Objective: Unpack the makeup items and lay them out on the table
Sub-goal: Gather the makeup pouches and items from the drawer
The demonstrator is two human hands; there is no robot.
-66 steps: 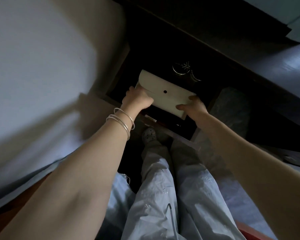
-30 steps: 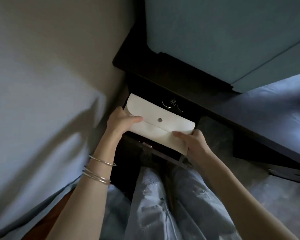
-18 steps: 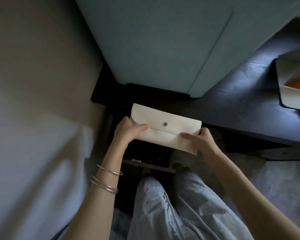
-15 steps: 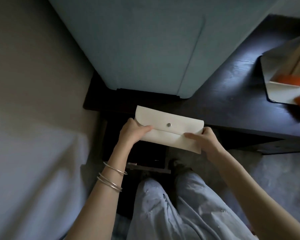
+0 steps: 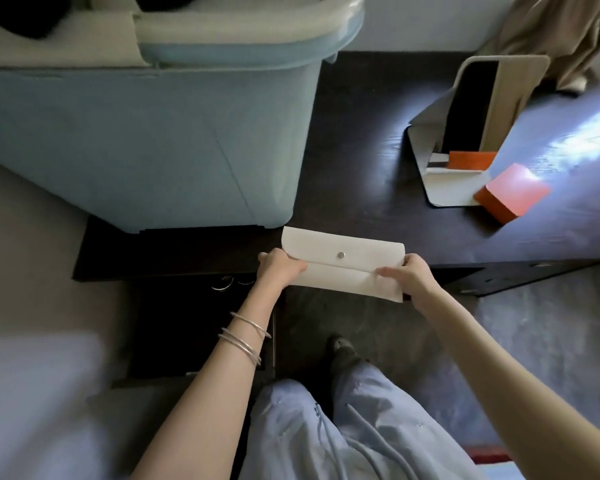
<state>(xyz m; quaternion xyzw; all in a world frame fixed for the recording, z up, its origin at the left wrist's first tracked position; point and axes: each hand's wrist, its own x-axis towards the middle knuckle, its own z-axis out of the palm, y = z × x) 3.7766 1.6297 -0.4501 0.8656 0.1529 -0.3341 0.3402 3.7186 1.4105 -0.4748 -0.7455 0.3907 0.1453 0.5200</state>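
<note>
A flat cream pouch (image 5: 343, 261) with a flap and a silver snap hangs over the front edge of the dark wooden table (image 5: 368, 188). My left hand (image 5: 279, 268) grips its left end, thumb on top. At the right end my right hand (image 5: 407, 277) holds it the same way, fingers underneath. The flap is snapped closed, so what is inside is hidden.
A large light-blue plastic bin (image 5: 153, 126) fills the table's left part. A folding mirror (image 5: 465, 126) stands at the back right with an orange box (image 5: 511, 192) beside it. Below the table's left end is a dark drawer front (image 5: 194, 323) with a metal handle. A beige cloth (image 5: 561, 32) hangs at the far right.
Both hands lifted the pouch out of the low drawer and carried it up and to the right, to the table's front edge. The grip on both ends stayed the same.
</note>
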